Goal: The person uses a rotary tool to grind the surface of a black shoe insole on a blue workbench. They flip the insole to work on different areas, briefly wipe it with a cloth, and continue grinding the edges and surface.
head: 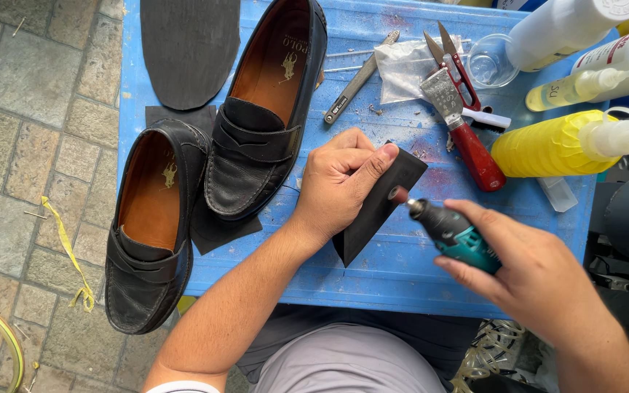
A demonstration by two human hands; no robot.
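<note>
A scuffed blue wooden table is carrying everything, and two black leather loafers with tan linings are lying side by side at its left end, one partly overhanging the edge, next to one flat dark grey sole sheet. At the middle, the left hand is closing around a black wedge-shaped rubber piece, thumb pressing along its top edge and fingers curling over it, tilting it on the tabletop. Just to the right, the right hand is wrapping fully around a teal and black handheld rotary tool, whose small sanding tip is touching the wedge's upper edge. At the far right, three squeeze bottles are lying: one ribbed yellow, two white with coloured labels. One red-handled scraper, one pair of red snips and one clear bag are lying behind
</note>
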